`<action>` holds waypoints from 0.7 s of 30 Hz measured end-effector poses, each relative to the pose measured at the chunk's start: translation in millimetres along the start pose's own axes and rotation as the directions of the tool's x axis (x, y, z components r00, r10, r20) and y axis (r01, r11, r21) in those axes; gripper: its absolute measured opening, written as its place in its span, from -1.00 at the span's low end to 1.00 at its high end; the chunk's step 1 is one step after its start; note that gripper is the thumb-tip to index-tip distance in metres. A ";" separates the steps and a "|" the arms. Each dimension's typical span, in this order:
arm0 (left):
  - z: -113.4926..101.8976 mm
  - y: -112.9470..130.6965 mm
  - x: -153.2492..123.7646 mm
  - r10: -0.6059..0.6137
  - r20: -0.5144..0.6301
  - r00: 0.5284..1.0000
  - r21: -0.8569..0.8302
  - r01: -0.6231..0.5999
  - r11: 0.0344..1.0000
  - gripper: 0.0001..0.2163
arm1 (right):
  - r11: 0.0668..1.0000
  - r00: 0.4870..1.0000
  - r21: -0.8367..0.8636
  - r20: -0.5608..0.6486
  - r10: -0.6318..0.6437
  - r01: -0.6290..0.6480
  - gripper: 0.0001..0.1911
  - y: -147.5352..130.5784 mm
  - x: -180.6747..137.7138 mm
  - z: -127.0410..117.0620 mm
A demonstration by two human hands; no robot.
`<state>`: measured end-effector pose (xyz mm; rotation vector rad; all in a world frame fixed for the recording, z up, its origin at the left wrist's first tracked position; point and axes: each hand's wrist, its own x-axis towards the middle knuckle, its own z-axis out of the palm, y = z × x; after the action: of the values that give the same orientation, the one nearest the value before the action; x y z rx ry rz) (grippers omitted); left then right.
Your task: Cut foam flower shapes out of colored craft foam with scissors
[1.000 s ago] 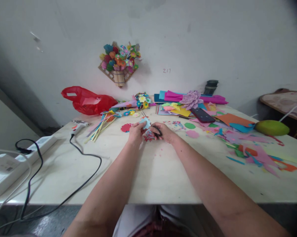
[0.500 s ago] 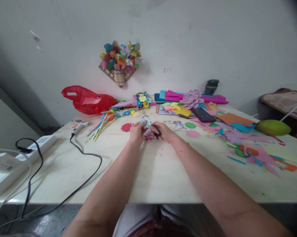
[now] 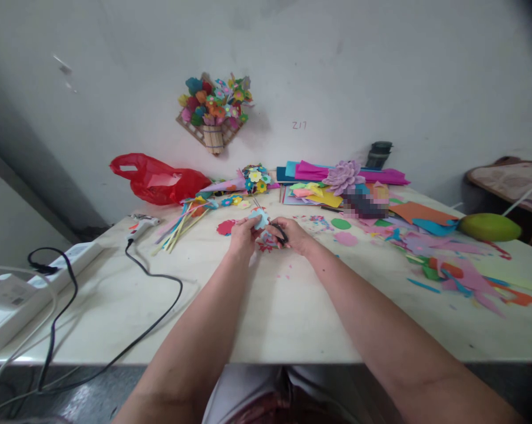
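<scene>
Between the fingers of my left hand (image 3: 244,234) is a small light-blue piece of paper (image 3: 260,219). My right hand (image 3: 293,235) is closed around the black handles of a pair of scissors (image 3: 282,234), whose blades point away from me by the blue piece. A red scalloped paper shape (image 3: 225,227) lies just left of my left hand. Under and between my hands are red and pale cut pieces (image 3: 266,241), partly covered by my fingers. A green paper disc (image 3: 340,224) and a pink disc (image 3: 346,238) rest to the right of my right hand.
A glue gun (image 3: 142,227) with a black cord lies left, near a white power strip (image 3: 71,259). Behind are a red plastic bag (image 3: 159,179) and paper flowers (image 3: 255,178). Coloured scraps (image 3: 460,277) spread over the right side, beside a green fruit (image 3: 490,228).
The scissors handles look a little wider apart and the blades have shifted slightly. My left hand has moved a touch left with the blue paper.
</scene>
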<state>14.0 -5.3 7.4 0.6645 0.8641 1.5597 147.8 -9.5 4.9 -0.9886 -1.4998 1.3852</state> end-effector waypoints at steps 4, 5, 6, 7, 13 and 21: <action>-3.2 0.1 4.6 -0.035 -0.002 0.999 -0.013 0.035 0.999 -0.92 | 1.000 1.000 -0.018 0.008 -0.015 0.015 -0.73 0.0 -0.2 -1.0; -3.9 0.3 5.6 -0.041 -0.004 0.999 -0.015 0.041 0.999 -0.92 | 1.000 1.000 -0.023 0.008 -0.016 0.016 -0.73 -0.2 -0.4 -1.3; -4.5 0.7 6.4 -0.046 -0.003 0.999 -0.015 0.046 0.999 -0.91 | 0.999 1.000 -0.028 0.006 -0.016 0.016 -0.73 -0.4 -0.5 -1.6; -5.0 1.2 7.0 -0.051 0.002 0.999 -0.015 0.051 0.999 -0.91 | 0.999 1.000 -0.031 0.005 -0.015 0.015 -0.73 -0.4 -0.6 -2.0; -6.7 5.5 7.5 -0.090 0.034 0.995 -0.006 0.090 0.996 -0.93 | 0.998 0.999 -0.049 0.010 -0.033 0.034 -0.72 2.5 1.9 -4.2; -9.0 11.1 6.3 -0.152 0.046 0.987 -0.019 0.153 0.988 -0.92 | 0.994 0.999 -0.104 -0.011 -0.030 0.028 -0.74 -2.6 -0.6 -3.3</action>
<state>-0.6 -1.1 11.1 0.6002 0.8430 1.4103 151.2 -9.1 7.5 -1.0334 -1.5841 1.2892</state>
